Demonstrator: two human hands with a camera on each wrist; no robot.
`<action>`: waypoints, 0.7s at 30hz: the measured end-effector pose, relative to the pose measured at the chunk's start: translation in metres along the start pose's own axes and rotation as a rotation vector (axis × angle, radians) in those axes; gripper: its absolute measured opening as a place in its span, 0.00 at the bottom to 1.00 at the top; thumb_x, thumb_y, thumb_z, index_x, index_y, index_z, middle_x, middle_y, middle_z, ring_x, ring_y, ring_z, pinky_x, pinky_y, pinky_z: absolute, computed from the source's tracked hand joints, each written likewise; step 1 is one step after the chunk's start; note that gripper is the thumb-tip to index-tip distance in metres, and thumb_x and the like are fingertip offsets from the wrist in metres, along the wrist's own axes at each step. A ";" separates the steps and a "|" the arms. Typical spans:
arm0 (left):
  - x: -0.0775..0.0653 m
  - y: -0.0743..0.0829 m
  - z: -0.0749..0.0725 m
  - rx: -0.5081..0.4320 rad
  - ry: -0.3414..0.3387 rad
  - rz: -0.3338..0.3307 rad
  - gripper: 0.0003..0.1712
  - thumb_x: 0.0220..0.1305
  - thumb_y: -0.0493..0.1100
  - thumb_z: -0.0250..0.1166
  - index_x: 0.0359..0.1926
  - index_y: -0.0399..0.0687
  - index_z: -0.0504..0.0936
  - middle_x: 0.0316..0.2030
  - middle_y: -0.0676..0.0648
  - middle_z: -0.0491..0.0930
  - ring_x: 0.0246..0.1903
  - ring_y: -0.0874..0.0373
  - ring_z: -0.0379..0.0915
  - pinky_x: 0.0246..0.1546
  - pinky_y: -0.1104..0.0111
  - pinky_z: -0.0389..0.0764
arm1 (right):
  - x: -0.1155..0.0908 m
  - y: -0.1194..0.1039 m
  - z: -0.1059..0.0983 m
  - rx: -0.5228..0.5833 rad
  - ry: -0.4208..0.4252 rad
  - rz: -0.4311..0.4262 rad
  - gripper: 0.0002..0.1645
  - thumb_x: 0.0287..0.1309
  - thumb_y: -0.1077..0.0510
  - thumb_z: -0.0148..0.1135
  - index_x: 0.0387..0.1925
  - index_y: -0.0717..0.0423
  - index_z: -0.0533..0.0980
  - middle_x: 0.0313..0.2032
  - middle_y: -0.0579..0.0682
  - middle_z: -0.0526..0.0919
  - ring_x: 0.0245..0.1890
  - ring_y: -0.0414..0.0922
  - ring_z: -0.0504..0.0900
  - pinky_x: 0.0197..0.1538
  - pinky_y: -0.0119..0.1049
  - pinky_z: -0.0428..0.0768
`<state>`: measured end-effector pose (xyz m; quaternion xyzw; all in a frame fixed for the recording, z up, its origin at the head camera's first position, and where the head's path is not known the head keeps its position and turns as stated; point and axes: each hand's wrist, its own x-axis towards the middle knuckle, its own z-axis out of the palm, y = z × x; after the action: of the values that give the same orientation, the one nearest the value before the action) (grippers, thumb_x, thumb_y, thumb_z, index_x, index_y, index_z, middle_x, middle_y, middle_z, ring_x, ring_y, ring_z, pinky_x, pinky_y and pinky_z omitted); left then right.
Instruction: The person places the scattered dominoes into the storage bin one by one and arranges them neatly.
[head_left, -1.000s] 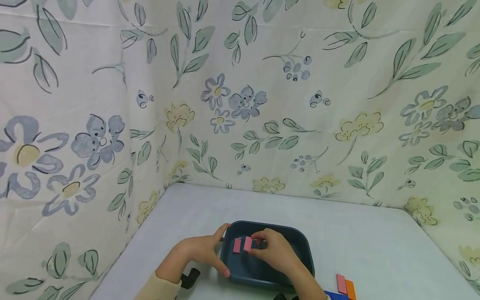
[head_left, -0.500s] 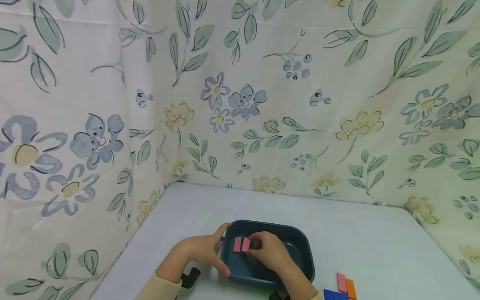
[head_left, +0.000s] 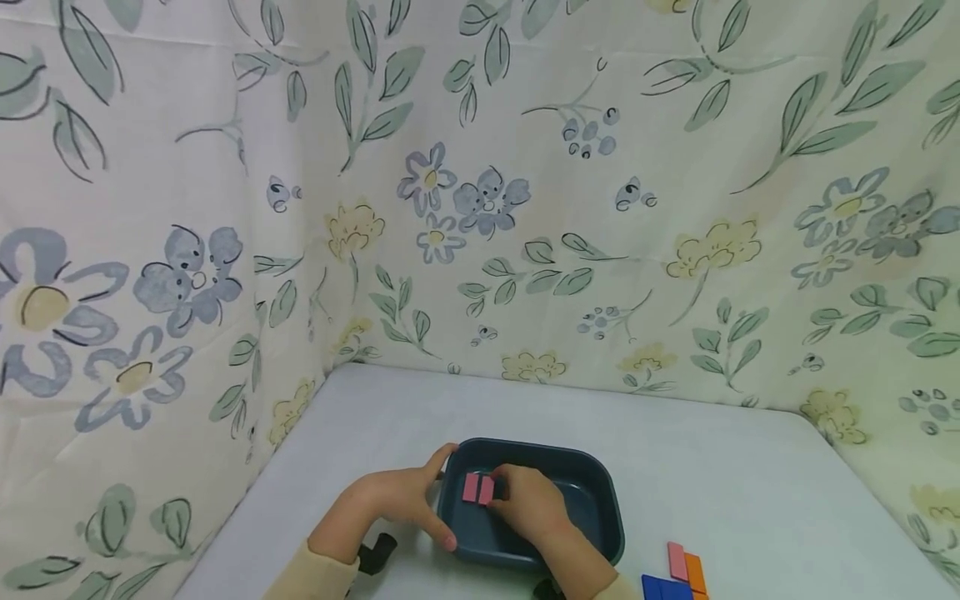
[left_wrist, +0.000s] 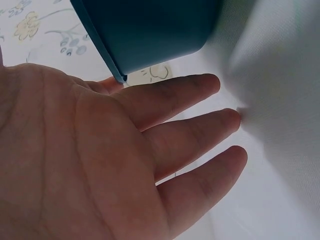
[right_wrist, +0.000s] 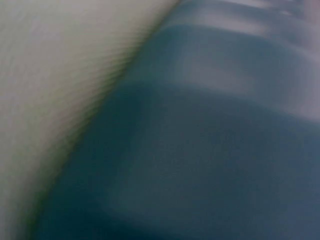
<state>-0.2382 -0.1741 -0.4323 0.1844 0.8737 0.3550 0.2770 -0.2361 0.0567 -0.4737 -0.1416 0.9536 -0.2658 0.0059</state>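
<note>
A dark blue-green tray [head_left: 588, 533] sits on the white table. My left hand [head_left: 405, 500] spans its left side, thumb at the near corner and a finger at the far corner. In the left wrist view, three fingers of the left hand [left_wrist: 125, 145] stretch out straight beneath the tray's outer wall [left_wrist: 150, 35]. Inside the tray my right hand [head_left: 534, 507] pinches a small pink tile [head_left: 486, 490] by its right side. Left of that tile lies another pink tile [head_left: 470, 487], with a thin gap between them. The right wrist view is blurred and mostly filled by the tray [right_wrist: 200, 160].
Right of the tray, near the lower edge of the head view, lie a pink tile [head_left: 677, 561], orange pieces [head_left: 695, 572] and blue pieces [head_left: 665, 588]. A floral curtain [head_left: 555, 192] hangs along the table's far and left edges.
My right hand has moved left and down into the tray, bringing its pink tile beside the other one. The left hand has stayed at the tray's side.
</note>
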 end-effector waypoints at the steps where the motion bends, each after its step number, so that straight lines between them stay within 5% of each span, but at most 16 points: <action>1: 0.000 0.000 0.000 -0.002 0.000 0.000 0.74 0.45 0.54 0.84 0.79 0.54 0.39 0.69 0.36 0.65 0.70 0.40 0.58 0.63 0.37 0.59 | 0.001 0.000 0.001 -0.007 -0.002 -0.004 0.21 0.54 0.54 0.75 0.49 0.57 0.82 0.20 0.40 0.73 0.20 0.38 0.71 0.25 0.36 0.70; 10: -0.001 -0.001 -0.001 -0.004 0.003 -0.007 0.74 0.44 0.54 0.84 0.79 0.55 0.39 0.69 0.35 0.64 0.70 0.39 0.57 0.63 0.36 0.58 | 0.006 0.001 0.010 -0.069 0.011 -0.018 0.22 0.54 0.51 0.75 0.49 0.53 0.83 0.43 0.53 0.87 0.42 0.51 0.85 0.43 0.53 0.81; 21: -0.002 -0.003 0.000 -0.020 0.000 0.000 0.74 0.44 0.53 0.84 0.79 0.53 0.39 0.69 0.37 0.65 0.69 0.41 0.59 0.63 0.36 0.58 | 0.004 -0.003 0.009 -0.109 -0.002 -0.047 0.26 0.53 0.51 0.76 0.53 0.52 0.83 0.49 0.52 0.86 0.49 0.53 0.84 0.48 0.53 0.81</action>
<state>-0.2366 -0.1771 -0.4341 0.1815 0.8701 0.3638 0.2787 -0.2387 0.0488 -0.4797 -0.1644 0.9630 -0.2136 -0.0071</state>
